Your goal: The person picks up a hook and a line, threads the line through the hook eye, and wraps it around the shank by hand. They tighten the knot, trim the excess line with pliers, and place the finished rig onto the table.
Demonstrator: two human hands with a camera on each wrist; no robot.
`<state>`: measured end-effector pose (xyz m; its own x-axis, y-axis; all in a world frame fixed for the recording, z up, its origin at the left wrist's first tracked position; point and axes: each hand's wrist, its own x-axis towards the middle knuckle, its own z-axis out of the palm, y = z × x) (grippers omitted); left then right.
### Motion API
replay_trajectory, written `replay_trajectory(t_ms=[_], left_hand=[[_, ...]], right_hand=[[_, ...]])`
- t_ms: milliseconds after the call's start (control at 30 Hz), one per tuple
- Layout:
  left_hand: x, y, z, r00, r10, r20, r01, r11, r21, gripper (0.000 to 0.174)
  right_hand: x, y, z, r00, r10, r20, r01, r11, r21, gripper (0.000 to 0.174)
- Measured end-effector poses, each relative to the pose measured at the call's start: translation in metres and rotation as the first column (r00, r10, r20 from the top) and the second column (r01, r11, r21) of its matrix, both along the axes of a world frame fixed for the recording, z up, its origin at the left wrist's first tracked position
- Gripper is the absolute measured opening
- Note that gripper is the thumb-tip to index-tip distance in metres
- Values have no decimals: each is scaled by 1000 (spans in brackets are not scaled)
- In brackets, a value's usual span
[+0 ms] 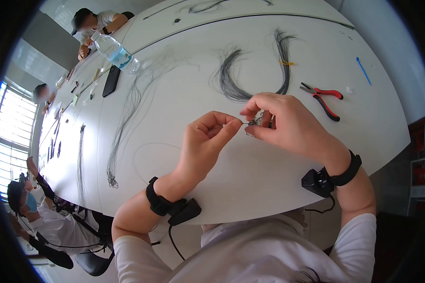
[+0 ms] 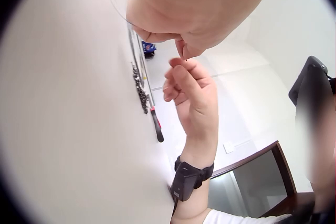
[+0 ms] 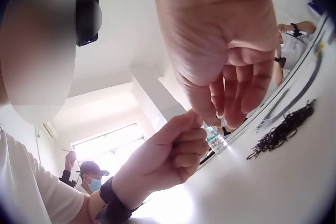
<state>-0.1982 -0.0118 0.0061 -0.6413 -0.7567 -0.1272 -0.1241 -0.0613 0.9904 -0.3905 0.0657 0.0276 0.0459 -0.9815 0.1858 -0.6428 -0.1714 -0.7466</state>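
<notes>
My left hand [image 1: 200, 141] pinches a thin wire between thumb and forefinger, and a short dark end pokes out past the fingertips. The wire [image 2: 116, 4] sweeps away in a wide loop over the white table [image 1: 212, 179]. Close against those fingertips is my right hand [image 1: 288, 118], fingers loosely bent, with a gap between thumb and forefinger in the head view. On the table beneath lies a heap of dark twisted wire loops [image 3: 283, 129], partly hidden by the right hand in the head view.
Beyond the hands lies a curved bundle of dark wires [image 1: 229, 70] with a yellow tie [image 1: 286, 63]. Red-handled pliers [image 1: 323, 96] and a blue stick [image 1: 363, 70] are to the right. Leftward are another wire bundle [image 1: 123, 127], a phone [image 1: 111, 81] and a water bottle [image 1: 115, 53]. Other people sit around.
</notes>
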Motion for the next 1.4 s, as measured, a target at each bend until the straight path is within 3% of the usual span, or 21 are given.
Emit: replay_trajectory(t_ms=[67,100,167,300,367,433,533,633,700,767,833,867,933,967,1033,1200,1233,1300,1333,1367,1400], left_hand=[[-4,6,13,995,24,-100,-15,996,91,12],[-5,6,16,995,23,-99,-14,996,92,12],[-5,1,25,941,-56,-335,156,948,277,18],[-18,11,47,943,20,-332,49,979,198,20],[-21,7,47,956,63,-287,-23,990,140,15],[-14,-1,39,954,91,-286,-63,992,106,16],[-5,-9,28,964,140,-227,-126,989,76,16],[2,-13,16,969,172,-180,-162,984,70,16],[5,-14,9,969,178,-173,-167,983,76,16],[7,-16,3,978,160,-136,-151,986,73,16],[8,-16,1,980,159,-124,-149,985,82,15],[8,-17,1,982,157,-110,-148,985,86,15],[8,-16,1,984,155,-84,-148,985,88,15],[8,-15,1,986,154,-56,-149,985,85,14],[8,-15,-1,988,147,-50,-141,985,100,14],[9,-16,-6,993,116,-35,-111,987,113,14],[10,-16,-6,994,107,-36,-103,989,102,14],[9,-15,-7,995,95,-37,-91,992,90,14],[9,-13,-6,996,83,-35,-79,993,85,14],[9,-12,-5,997,71,-31,-68,994,81,14],[10,-10,-5,997,69,-29,-66,995,80,14]], right_hand=[[-1,0,1,980,-15,197,-3,996,93,32],[0,0,0,980,-16,198,-2,996,94,32],[5,-3,-3,777,47,628,-274,923,271,44],[21,-2,-16,595,168,786,-540,808,236,47],[18,1,-3,618,125,776,-511,814,276,35],[4,3,16,802,119,585,-421,807,413,24],[-23,11,39,863,163,479,-352,873,338,21],[-66,19,45,816,232,529,-260,965,-23,24],[-89,20,41,727,269,632,-122,956,-267,24],[-118,20,50,618,393,681,-189,915,-357,24],[-129,22,45,433,389,813,57,888,-456,19],[-133,23,45,435,386,813,56,890,-453,19],[-143,25,47,202,411,889,306,836,-456,15],[-153,27,45,204,407,890,305,838,-453,15],[-175,34,42,-28,510,860,222,842,-492,13],[-203,44,38,-115,536,836,264,828,-495,11],[-201,43,40,-114,536,836,266,828,-494,11],[-194,39,44,211,322,923,171,918,-359,16],[-167,32,44,427,114,897,311,913,-264,18],[-129,23,44,582,-125,804,460,866,-198,20],[-102,17,41,744,-184,642,384,904,-186,17]])
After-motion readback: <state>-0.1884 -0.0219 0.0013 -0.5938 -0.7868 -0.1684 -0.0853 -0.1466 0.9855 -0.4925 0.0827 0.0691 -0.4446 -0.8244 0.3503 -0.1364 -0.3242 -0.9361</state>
